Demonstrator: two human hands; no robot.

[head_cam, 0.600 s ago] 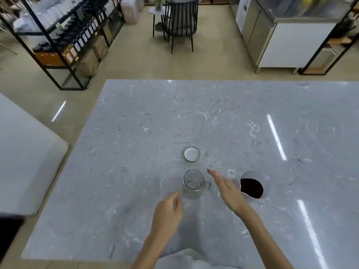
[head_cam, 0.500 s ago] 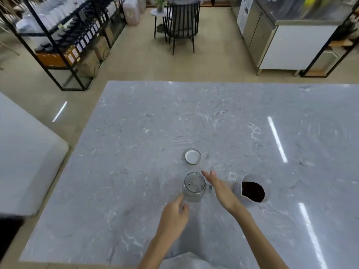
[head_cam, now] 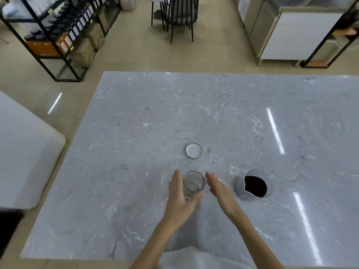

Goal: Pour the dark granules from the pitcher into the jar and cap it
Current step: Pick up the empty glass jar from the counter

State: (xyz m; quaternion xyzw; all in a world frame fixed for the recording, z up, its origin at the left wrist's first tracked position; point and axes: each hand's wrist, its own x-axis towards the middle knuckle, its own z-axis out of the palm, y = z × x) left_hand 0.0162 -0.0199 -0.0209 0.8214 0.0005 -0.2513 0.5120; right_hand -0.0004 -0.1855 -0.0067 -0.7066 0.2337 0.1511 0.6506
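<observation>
An empty clear glass jar (head_cam: 193, 183) stands upright near the front middle of the grey marble table (head_cam: 136, 117). My left hand (head_cam: 179, 199) wraps the jar's left and near side, thumb under its front. My right hand (head_cam: 220, 189) hovers flat just right of the jar, fingers extended, apart from the glass. The round white lid (head_cam: 194, 150) lies flat behind the jar. A grey pitcher (head_cam: 252, 185) holding dark granules stands to the right of my right hand.
Past the table's far edge are a black shelf rack (head_cam: 58, 35) at the left, a dark chair (head_cam: 178, 16) in the middle and a steel cabinet (head_cam: 291, 32) at the right. A white counter (head_cam: 23, 152) stands to the left.
My left hand has moved up from in front of the jar and closed around its left side. My right hand stays beside the jar, slightly shifted.
</observation>
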